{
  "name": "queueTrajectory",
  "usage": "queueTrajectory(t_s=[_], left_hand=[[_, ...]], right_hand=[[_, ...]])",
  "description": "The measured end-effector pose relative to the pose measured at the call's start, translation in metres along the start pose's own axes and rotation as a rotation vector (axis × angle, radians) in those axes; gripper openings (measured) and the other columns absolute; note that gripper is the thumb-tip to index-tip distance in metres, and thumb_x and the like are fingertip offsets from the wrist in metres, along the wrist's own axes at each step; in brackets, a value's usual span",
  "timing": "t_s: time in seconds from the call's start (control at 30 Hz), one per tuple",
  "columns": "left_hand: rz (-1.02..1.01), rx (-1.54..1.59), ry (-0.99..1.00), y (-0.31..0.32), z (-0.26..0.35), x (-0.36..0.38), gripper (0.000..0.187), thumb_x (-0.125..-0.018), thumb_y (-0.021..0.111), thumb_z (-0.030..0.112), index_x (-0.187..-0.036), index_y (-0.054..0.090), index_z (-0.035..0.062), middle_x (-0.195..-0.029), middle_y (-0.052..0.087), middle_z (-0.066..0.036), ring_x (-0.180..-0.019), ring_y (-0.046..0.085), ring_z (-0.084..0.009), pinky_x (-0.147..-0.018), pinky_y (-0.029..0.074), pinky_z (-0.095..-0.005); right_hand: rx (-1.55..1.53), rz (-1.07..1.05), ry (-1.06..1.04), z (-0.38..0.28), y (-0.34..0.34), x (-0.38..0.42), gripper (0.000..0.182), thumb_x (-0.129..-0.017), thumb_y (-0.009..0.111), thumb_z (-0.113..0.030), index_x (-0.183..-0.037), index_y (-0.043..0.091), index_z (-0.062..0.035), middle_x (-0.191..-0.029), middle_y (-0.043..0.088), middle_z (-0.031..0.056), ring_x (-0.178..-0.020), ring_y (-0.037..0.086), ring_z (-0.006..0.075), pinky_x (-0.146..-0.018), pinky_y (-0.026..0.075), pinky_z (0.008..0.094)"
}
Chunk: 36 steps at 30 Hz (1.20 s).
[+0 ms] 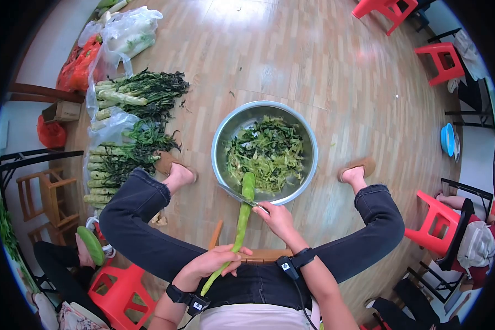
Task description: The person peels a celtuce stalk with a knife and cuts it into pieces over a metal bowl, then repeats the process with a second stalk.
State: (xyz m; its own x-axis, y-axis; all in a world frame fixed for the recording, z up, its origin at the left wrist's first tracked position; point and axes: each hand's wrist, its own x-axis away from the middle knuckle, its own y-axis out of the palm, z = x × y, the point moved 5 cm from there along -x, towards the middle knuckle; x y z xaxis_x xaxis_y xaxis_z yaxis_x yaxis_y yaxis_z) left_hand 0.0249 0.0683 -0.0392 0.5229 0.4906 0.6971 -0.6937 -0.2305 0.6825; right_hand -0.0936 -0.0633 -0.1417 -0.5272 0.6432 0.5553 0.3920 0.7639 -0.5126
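Note:
My left hand [217, 260] is wrapped round a long, peeled-looking green vegetable stem [241, 226], probably celtuce. The stem's thick end rests over the near rim of a steel basin [219, 165], while its thin end points back towards my lap. In my right hand [278, 221] is a knife [235, 193], closed in the fingers, its blade lying across the stem near the rim. Green peelings and leaf scraps [267, 151] lie in the basin. Part of the knife handle is hidden by my fingers.
Leafy stalks [124, 99] lie piled at the left on plastic, beside a red bag [81, 63] and a clear bag of vegetables [132, 36]. Red stools [432, 223] stand at the right, with seated people nearby. A blue basin [447, 139] is at the far right.

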Motion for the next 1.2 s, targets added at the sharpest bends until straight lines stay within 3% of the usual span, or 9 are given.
queueTrajectory(t_s=[0.5,0.7,0.77,0.93,1.0,1.2], left_hand=[[-0.051,0.036,0.030,-0.009,-0.004,0.004,0.035,-0.090,0.036,0.011,-0.122,0.044,-0.0022,-0.054,0.039,0.002,-0.046,0.041,-0.0065,-0.063,0.046,-0.0252],[0.013,0.028,0.085,-0.011,0.000,0.012,0.036,-0.090,0.037,0.011,-0.122,0.043,-0.0043,-0.053,0.038,0.003,-0.046,0.040,-0.0072,-0.064,0.044,-0.0255],[0.010,0.056,0.102,-0.014,-0.002,0.011,0.036,-0.091,0.037,0.013,-0.122,0.043,-0.0039,-0.053,0.038,0.003,-0.046,0.040,-0.0071,-0.064,0.044,-0.0257],[-0.009,0.076,0.128,-0.011,-0.009,0.005,0.037,-0.091,0.037,0.015,-0.123,0.043,-0.0028,-0.054,0.037,0.003,-0.046,0.038,-0.0068,-0.066,0.044,-0.0263],[-0.015,0.071,0.135,-0.009,-0.004,0.004,0.038,-0.091,0.037,0.016,-0.124,0.043,-0.0031,-0.054,0.038,0.003,-0.047,0.039,-0.0067,-0.066,0.044,-0.0259],[-0.048,0.104,0.169,-0.009,0.003,0.001,0.037,-0.092,0.038,0.018,-0.124,0.044,-0.0003,-0.055,0.039,0.002,-0.049,0.040,-0.0071,-0.065,0.043,-0.0268]], right_hand=[[0.006,0.076,0.059,0.030,0.033,-0.046,0.038,-0.083,0.053,-0.048,-0.095,0.065,-0.0138,-0.074,0.064,0.0152,-0.071,0.062,0.0346,-0.063,0.048,0.0429],[-0.095,0.149,0.254,0.075,0.050,-0.059,0.034,-0.084,0.056,-0.038,-0.093,0.065,-0.0065,-0.075,0.064,0.0149,-0.071,0.062,0.0301,-0.062,0.046,0.0360],[-0.114,0.131,0.242,0.085,0.051,-0.054,0.036,-0.083,0.055,-0.043,-0.093,0.065,-0.0096,-0.076,0.064,0.0143,-0.074,0.062,0.0318,-0.064,0.046,0.0379],[-0.124,0.044,0.192,0.048,0.030,-0.034,0.039,-0.082,0.053,-0.048,-0.096,0.064,-0.0131,-0.076,0.064,0.0141,-0.075,0.062,0.0332,-0.065,0.047,0.0393],[-0.119,-0.010,0.071,0.018,0.022,-0.019,0.040,-0.082,0.053,-0.049,-0.098,0.064,-0.0132,-0.075,0.063,0.0146,-0.074,0.062,0.0332,-0.064,0.047,0.0392],[-0.173,-0.065,0.034,-0.009,0.006,0.024,0.032,-0.084,0.057,-0.037,-0.100,0.063,-0.0103,-0.065,0.061,0.0140,-0.061,0.061,0.0313,-0.056,0.045,0.0380]])
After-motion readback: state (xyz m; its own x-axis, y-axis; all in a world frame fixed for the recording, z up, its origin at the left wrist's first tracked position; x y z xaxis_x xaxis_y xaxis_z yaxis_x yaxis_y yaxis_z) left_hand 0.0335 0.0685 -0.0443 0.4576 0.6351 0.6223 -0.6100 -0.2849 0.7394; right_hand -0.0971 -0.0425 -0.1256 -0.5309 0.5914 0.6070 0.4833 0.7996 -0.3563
